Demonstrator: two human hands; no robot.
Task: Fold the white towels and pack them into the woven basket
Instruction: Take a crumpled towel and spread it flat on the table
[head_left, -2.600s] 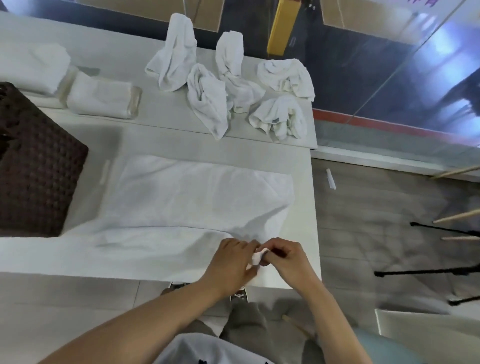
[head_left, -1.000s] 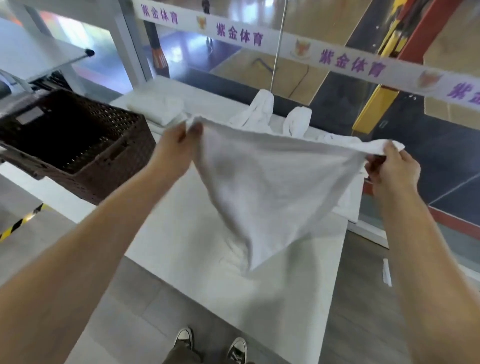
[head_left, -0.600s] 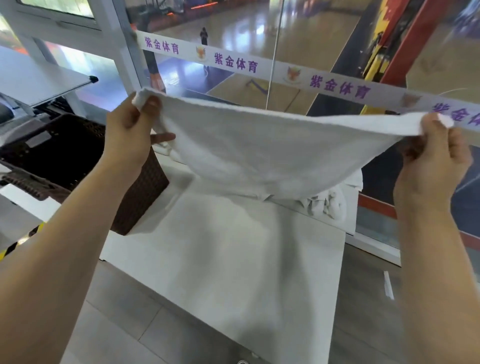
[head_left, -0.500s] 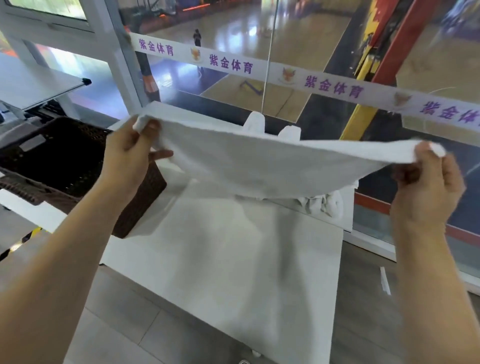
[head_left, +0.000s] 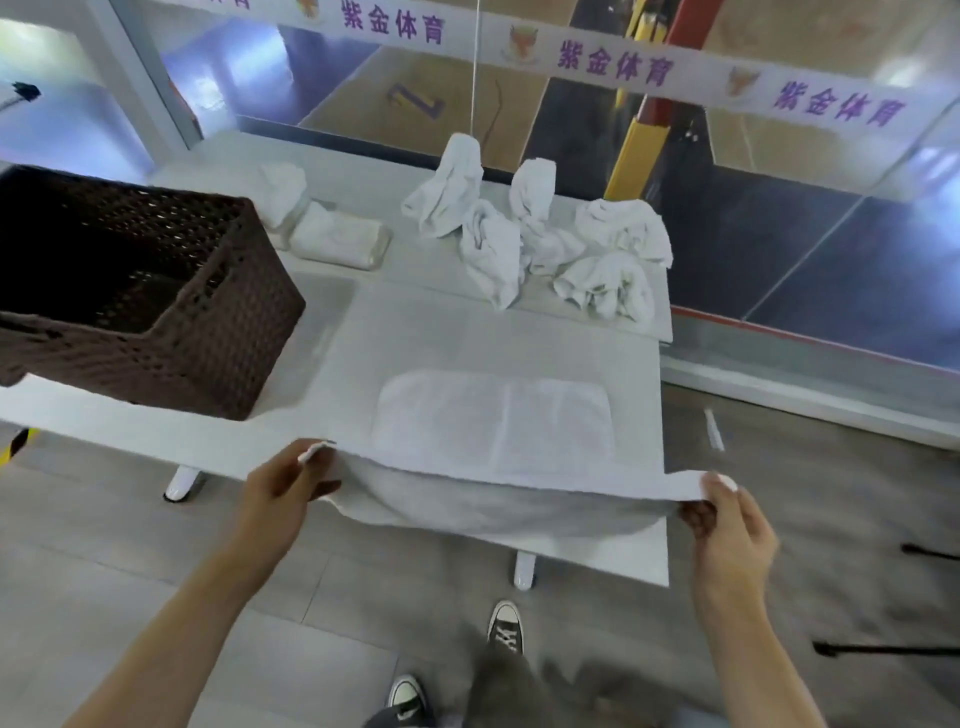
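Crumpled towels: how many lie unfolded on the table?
5 towels, clustered on the far table: back left, front left, back middle, back right, front right. Others may hide beneath.

Both bare forearms were stretched forward and spread wide, coming in from 7 and 5 o'clock. The left hand pinched one corner of the white towel with curled fingers. The right hand, off at its 3 o'clock, pinched the opposite corner.

Bare forearms; grey trousers; black canvas sneakers, white toe caps, white laces.
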